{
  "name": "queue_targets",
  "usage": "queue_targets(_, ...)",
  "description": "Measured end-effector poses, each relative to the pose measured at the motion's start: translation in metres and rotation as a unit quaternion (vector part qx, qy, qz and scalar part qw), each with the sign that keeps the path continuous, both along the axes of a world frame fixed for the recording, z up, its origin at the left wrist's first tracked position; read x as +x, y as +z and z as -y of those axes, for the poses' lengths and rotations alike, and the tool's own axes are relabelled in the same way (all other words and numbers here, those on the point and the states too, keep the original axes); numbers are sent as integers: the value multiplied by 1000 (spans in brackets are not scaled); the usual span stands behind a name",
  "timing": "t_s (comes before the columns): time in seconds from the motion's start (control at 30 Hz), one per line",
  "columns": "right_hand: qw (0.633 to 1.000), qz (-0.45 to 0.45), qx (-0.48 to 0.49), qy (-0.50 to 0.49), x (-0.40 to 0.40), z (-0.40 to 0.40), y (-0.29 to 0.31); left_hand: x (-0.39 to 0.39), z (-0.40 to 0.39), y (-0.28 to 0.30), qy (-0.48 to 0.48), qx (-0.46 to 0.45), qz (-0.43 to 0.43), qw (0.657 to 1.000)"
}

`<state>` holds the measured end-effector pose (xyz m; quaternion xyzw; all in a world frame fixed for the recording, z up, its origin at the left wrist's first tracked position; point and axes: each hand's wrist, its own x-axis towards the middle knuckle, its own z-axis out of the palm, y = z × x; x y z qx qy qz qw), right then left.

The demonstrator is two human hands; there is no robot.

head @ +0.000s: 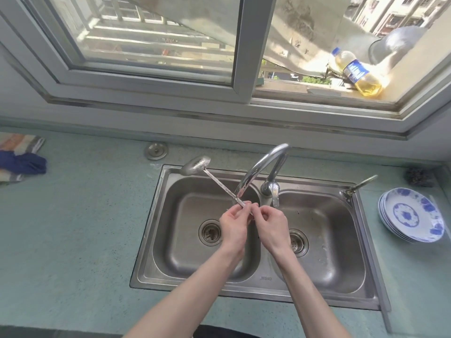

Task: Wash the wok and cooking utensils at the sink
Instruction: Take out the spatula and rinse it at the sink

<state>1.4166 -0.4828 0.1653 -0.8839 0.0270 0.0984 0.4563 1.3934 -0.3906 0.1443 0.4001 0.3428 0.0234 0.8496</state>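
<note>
Both hands, the left hand (233,222) and the right hand (268,222), pinch the ladle (214,179) by its handle over the sink (324,284), its bowl pointing up and away to the left, under the tap (263,164).

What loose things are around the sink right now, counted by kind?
Ladles: 1, ladle, held by both hands, left, right
Oil bottles: 1, bottle on the sill
Plate stacks: 1, plates
Scouring pads: 1, scourer
Cloth piles: 1, cloths
Sink plugs: 1, plug
Total: 6
</note>
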Motion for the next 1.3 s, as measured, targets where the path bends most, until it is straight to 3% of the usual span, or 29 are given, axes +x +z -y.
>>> queue_targets(0.2,996,-32,56,60,1,-2,2,10,-38,5,21,9,-1,1000)
queue_targets(0.43,981,-99,158,44,-15,24,-10,42,-100,5,106,60,-9,992)
queue_targets(0.63,985,-95,145,12,-9,6,-17,38,-88,2,105,66,8,992)
queue_targets(0.83,980,-79,183,22,10,-19,-18,14,-29,-4,-2,58,28,998)
queue_targets(1.03,971,-98,216,33,8,-16,-21,18,-40,-5,-6,48,-1,999)
queue_targets(1.2,952,-118,282,21,3,-11,-21,36,-68,-2,77,32,-12,996)
queue_targets(1.3,954,-124,269,36,4,-16,-20,37,-73,-1,77,60,-7,995)
